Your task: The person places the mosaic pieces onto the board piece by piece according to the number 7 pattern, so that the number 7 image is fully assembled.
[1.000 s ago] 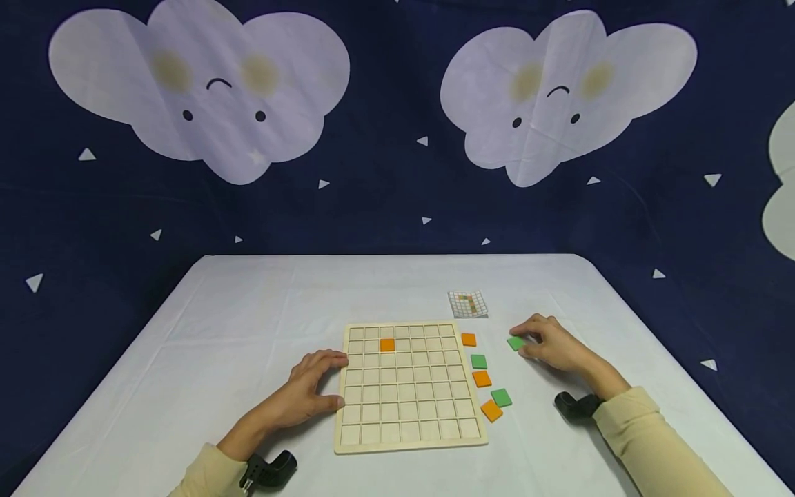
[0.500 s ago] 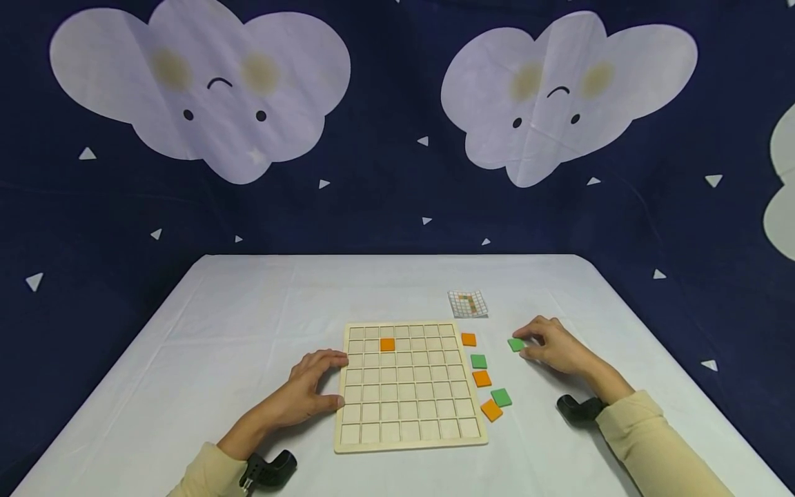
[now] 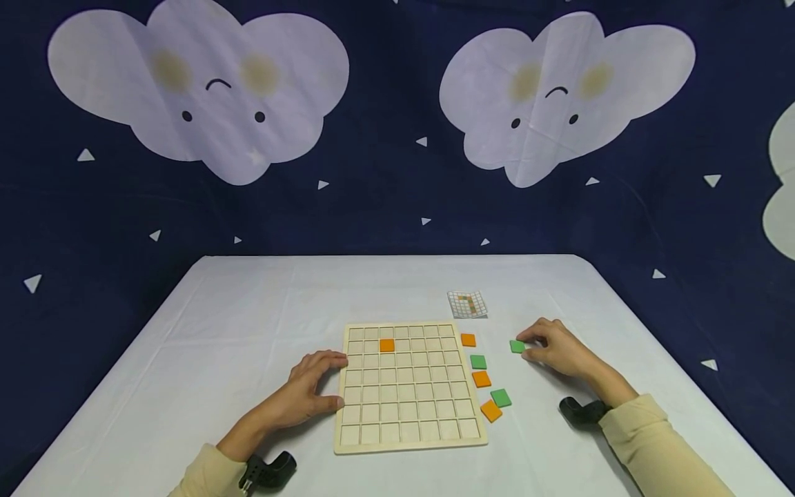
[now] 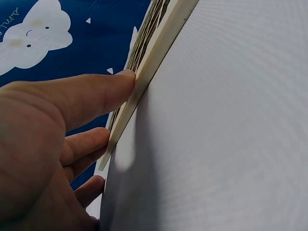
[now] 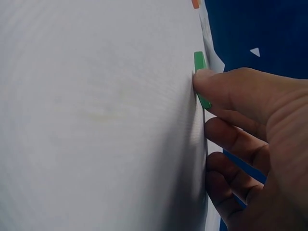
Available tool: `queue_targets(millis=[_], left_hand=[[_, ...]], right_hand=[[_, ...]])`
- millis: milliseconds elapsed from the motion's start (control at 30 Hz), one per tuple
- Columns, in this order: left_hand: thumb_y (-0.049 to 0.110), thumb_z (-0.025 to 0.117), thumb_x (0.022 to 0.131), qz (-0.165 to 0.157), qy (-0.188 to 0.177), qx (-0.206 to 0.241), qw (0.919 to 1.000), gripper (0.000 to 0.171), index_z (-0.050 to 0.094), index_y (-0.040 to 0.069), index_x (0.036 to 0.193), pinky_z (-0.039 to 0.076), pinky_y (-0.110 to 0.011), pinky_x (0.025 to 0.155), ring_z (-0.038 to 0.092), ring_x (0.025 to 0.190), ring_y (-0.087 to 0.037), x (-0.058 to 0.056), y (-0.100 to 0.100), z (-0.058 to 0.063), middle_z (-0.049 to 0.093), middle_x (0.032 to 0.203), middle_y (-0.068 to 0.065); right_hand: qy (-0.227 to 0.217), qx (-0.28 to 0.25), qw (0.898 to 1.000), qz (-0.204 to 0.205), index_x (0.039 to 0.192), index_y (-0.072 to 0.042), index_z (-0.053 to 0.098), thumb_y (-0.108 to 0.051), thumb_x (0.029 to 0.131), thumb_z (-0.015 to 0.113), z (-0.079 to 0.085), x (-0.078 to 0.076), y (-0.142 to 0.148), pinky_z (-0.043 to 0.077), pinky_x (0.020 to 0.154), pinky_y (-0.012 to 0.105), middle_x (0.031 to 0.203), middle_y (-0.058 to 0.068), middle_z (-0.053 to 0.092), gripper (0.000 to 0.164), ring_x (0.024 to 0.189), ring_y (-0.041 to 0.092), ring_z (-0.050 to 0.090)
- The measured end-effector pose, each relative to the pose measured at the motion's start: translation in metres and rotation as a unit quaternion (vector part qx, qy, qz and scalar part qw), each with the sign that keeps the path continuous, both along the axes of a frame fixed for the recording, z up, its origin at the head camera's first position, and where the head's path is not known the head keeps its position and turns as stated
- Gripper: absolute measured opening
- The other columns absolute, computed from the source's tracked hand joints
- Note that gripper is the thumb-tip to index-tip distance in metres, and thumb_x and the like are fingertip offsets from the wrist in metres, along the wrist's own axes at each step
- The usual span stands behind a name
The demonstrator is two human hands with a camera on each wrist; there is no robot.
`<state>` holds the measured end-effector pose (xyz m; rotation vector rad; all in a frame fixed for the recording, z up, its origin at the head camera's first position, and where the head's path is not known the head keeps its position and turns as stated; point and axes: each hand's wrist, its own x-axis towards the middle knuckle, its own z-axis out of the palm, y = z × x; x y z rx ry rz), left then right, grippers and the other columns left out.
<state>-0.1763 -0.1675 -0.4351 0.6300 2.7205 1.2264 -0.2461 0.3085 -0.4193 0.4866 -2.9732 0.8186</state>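
A wooden grid board (image 3: 406, 386) lies on the table, with one orange tile (image 3: 387, 345) in a cell of its second row from the far side. My left hand (image 3: 304, 393) rests against the board's left edge, thumb and fingers spread along it; the left wrist view shows the thumb (image 4: 101, 94) touching the wooden rim (image 4: 144, 79). Right of the board, my right hand (image 3: 557, 351) pinches a green square tile (image 3: 517, 346) between thumb and fingers. In the right wrist view that green tile (image 5: 199, 60) is seen nearly edge-on, close to the tablecloth.
Several loose tiles lie along the board's right side, among them an orange tile (image 3: 468, 339), a green tile (image 3: 478, 362) and another green tile (image 3: 500, 397). Behind the board's far right corner lies a small card (image 3: 468, 304) with a printed grid of coloured squares.
My right hand has shifted slightly right and nearer to me with the green tile in its fingers. The left hand and the board look the same.
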Motion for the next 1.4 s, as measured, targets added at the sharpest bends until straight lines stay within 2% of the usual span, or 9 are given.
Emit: queue_targets(millis=[667,867,1133,1400], left_hand=[[0.021,0.077,0.075,0.002,-0.008,0.002,1.0000,0.058,0.054,0.009,0.127,0.011,-0.058,0.108,0.029,0.134,-0.032,0.001,0.000,0.000,0.045,0.139,-0.004],[0.021,0.077,0.075,0.001,-0.001,0.000,1.0000,0.058,0.054,0.009,0.126,0.012,-0.058,0.107,0.030,0.134,-0.032,0.000,0.000,0.000,0.046,0.139,-0.003],[0.020,0.077,0.074,0.004,0.004,-0.001,1.0000,0.057,0.055,0.009,0.125,0.014,-0.057,0.106,0.032,0.132,-0.030,0.001,0.001,0.000,0.046,0.138,-0.003],[0.021,0.077,0.074,0.007,-0.002,0.000,1.0000,0.058,0.055,0.010,0.126,0.013,-0.057,0.107,0.031,0.133,-0.030,0.001,0.001,0.000,0.046,0.138,-0.002]], right_hand=[[-0.001,-0.005,1.000,-0.019,0.101,-0.010,0.070,-0.016,0.080,0.072,0.002,0.002,-0.006,0.036,0.074,0.028,0.098,0.003,0.064,0.022,0.088,0.017,0.044],[0.018,-0.014,1.000,0.000,0.101,-0.014,0.070,-0.017,0.080,0.072,0.011,0.005,-0.017,0.042,0.082,0.036,0.099,0.001,0.065,0.022,0.096,0.019,0.049],[0.039,-0.032,0.998,0.036,0.101,-0.013,0.070,-0.013,0.080,0.071,0.023,0.008,-0.040,0.044,0.087,0.043,0.099,0.000,0.064,0.021,0.097,0.020,0.050],[0.048,-0.036,0.997,0.047,0.103,-0.015,0.070,-0.014,0.081,0.071,0.031,0.009,-0.061,0.043,0.087,0.042,0.101,-0.001,0.063,0.022,0.097,0.019,0.049]])
